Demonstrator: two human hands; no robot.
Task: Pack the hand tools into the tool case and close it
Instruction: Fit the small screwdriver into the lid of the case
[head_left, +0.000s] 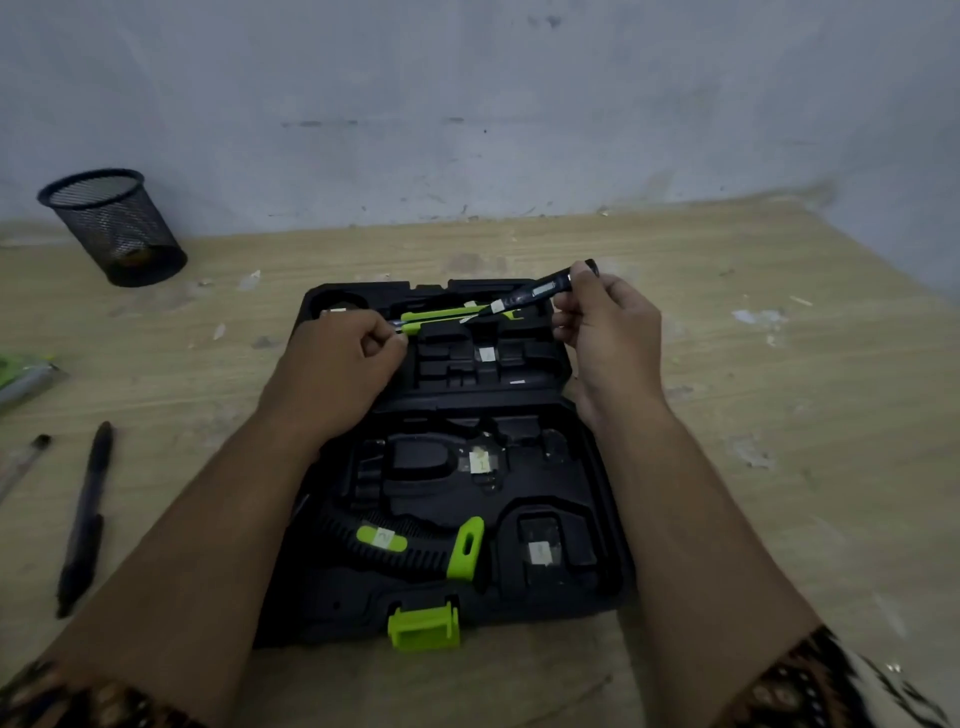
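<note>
— Wooden tabletop (753, 441), scuffed and flecked with paint, is lying under everything, and a grey wall (467, 104) is rising behind it. What is sitting in the middle?

— A black tool case (545, 478) is lying wide open and flat. Both moulded halves are facing up, and a green latch (423, 626) is sticking out at the near edge.

— Where are the hands working?

— Both are over the far half. The right hand (608, 332) is gripping a black tester screwdriver (540, 288) by its butt end, fingers curled round it. It is holding the tool tilted in the air, tip pointing down and left, just above the far tray.

— And the other?

— The left hand (343, 358) is resting on that half's left side. Its curled fingertips are pinching the left end of a green-handled tool (447, 315), which is lying across a slot there.

— Is anything sitting in the near half?

— A curved black ribbed handle (410, 545) with a green end is lying in its recess, and white labels are showing in several pockets.

— Off to the side?

— A black mesh pen cup (111, 228) is standing far left by the wall. A black pen (85, 519) and a clear pen (23, 462) are lying on the left, well apart from the case.
</note>
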